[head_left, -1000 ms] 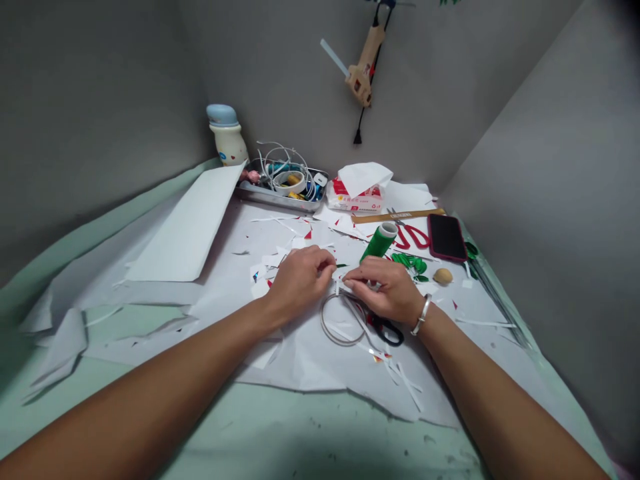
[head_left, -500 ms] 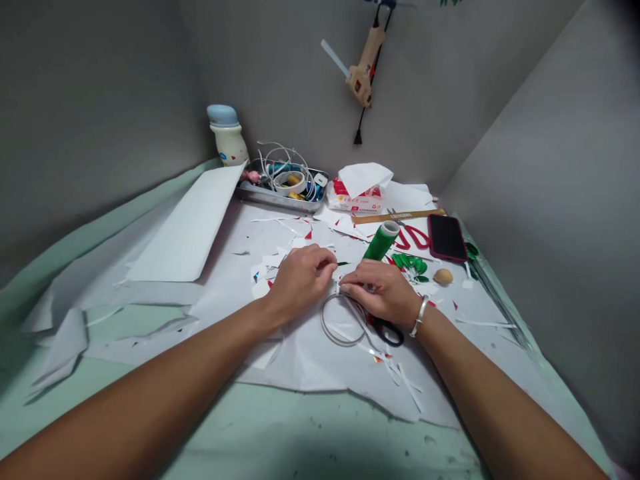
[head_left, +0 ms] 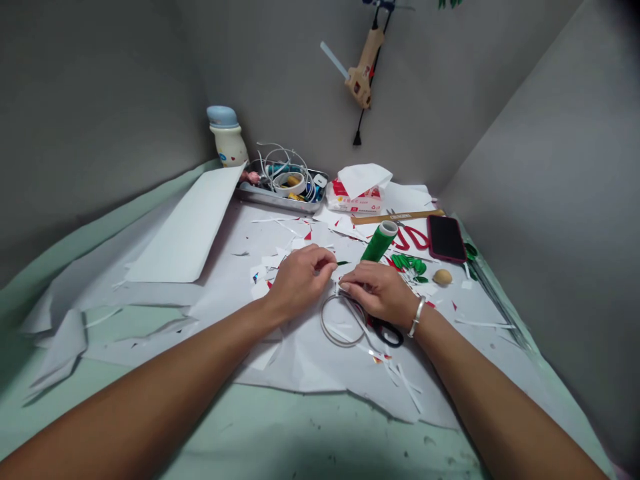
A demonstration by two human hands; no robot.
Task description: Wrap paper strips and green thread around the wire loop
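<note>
Both my hands rest on white paper sheets in the middle of the table. My left hand is curled, its fingertips pinched near a small white strip. My right hand is closed, thumb and fingers pinching the top end of a thin white loop of paper strip that lies on the sheet below it. Black-handled scissors lie just under my right wrist, which wears a silver bangle. A green roll lies just beyond my right hand.
At the back stand a metal tray with cables and tape, a bottle, a tissue pack, a wooden ruler, red scissors, a phone, green cut-outs and paper scraps. A glue gun hangs on the wall.
My right hand has crept slightly left and up along the loop's end. My left hand has hardly moved.
</note>
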